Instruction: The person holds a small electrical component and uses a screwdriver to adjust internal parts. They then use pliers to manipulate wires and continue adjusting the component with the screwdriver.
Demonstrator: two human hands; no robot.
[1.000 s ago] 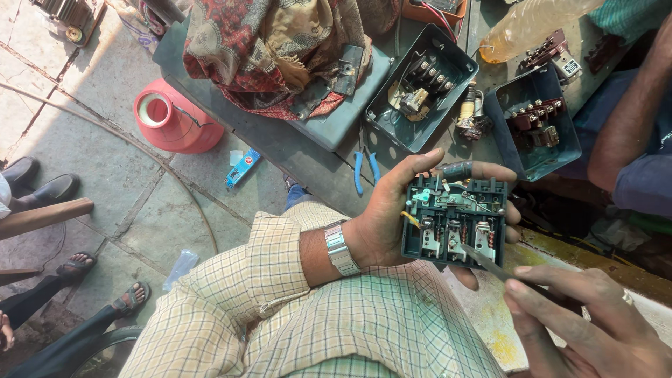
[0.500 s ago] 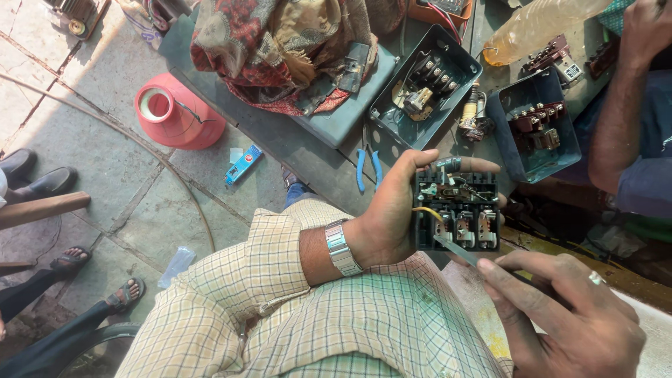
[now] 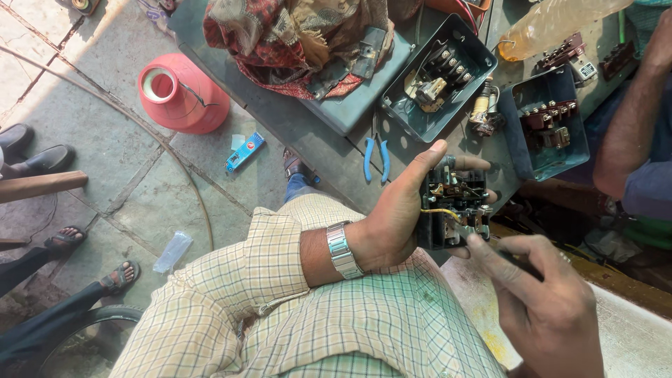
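My left hand [image 3: 395,220], with a metal watch on its wrist, grips a black electrical switch unit [image 3: 455,206] with brass contacts and a yellow wire, holding it over my lap. My right hand [image 3: 542,301] is just below and to the right of the unit. Its fingers are pinched on a thin dark tool [image 3: 519,263] whose tip reaches the unit's lower right corner. Most of the tool is hidden by the fingers.
Blue-handled pliers [image 3: 374,159] lie on the grey surface beside two open metal boxes [image 3: 413,115] [image 3: 514,143] of switch parts. A patterned cloth [image 3: 294,35], a red cone [image 3: 182,94] and a small blue packet [image 3: 245,151] lie further left. Another person's arm [image 3: 630,119] is at the right and feet [image 3: 66,238] at the left.
My right hand has moved up from the lower right to the unit's lower corner. My left hand has turned the unit so that it faces more to the right.
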